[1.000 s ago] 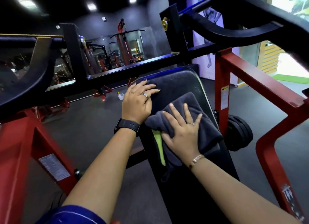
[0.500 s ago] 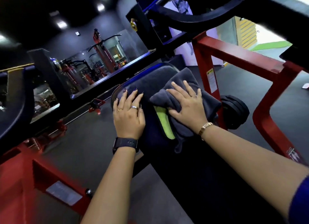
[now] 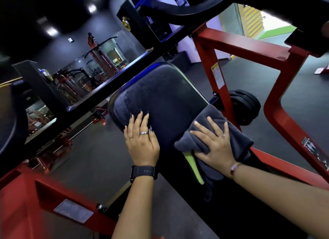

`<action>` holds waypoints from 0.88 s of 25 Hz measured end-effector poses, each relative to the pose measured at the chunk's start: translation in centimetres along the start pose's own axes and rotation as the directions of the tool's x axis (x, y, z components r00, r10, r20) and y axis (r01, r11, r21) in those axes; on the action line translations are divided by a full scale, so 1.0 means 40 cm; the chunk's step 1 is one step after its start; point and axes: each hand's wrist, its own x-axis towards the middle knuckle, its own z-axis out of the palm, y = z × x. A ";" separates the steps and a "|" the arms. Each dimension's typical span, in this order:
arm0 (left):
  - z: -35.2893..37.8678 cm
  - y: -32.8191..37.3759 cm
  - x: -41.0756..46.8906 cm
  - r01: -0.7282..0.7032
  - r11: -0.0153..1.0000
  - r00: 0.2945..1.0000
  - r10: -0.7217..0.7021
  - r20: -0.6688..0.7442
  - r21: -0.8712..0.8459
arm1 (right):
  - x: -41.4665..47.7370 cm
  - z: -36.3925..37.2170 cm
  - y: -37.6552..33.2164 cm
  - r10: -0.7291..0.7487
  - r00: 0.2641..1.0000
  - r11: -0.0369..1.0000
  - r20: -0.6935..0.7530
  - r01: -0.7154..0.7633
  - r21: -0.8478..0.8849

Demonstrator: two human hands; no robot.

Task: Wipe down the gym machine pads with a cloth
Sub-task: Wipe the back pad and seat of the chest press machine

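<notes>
Your left hand [image 3: 142, 144] lies flat on the left edge of the pad [image 3: 163, 92]. Its fingers are straight and close together, and it holds nothing. Rings show on two fingers, and there is a dark watch [image 3: 143, 172] on the wrist.

Your right hand [image 3: 215, 147] presses palm-down on the cloth [image 3: 236, 137]. The fingers are spread and straight, not curled round it. There is a bracelet [image 3: 234, 169] at the wrist.

The cloth is dark grey, bunched, with a yellow-green strip showing under your palm. It sits on the right edge of the pad, partly draped over that side.

The pad is black with rounded corners and is tilted in view. A speckled sheen shows near its upper left.

The red frame [image 3: 249, 49] runs past the pad on the right. Black plates [image 3: 245, 106] sit just beyond the cloth, low by the frame upright. The floor [image 3: 92, 164] is dark.
</notes>
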 end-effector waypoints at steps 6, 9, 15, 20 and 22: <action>0.000 -0.004 -0.004 -0.019 1.000 1.000 0.019 0.010 0.008 | 0.327 0.028 -0.066 0.073 0.996 0.997 0.056 -0.073 -0.002; 0.007 -0.009 -0.004 -0.023 1.000 1.000 0.023 -0.009 0.008 | 0.275 0.034 -0.071 -0.053 0.999 0.999 0.006 0.053 0.002; 0.009 0.000 -0.016 0.007 1.000 1.000 -0.006 -0.022 0.005 | -0.072 -0.004 -0.042 -0.247 0.969 0.967 0.003 0.247 0.063; 0.009 0.001 -0.016 0.007 1.000 1.000 -0.007 -0.025 -0.019 | -0.098 -0.020 -0.028 -0.534 0.834 0.844 0.140 0.537 0.016; 0.010 0.000 -0.016 0.003 1.000 1.000 -0.003 -0.028 -0.016 | -0.022 -0.004 -0.068 -0.474 0.871 0.878 0.129 0.478 0.005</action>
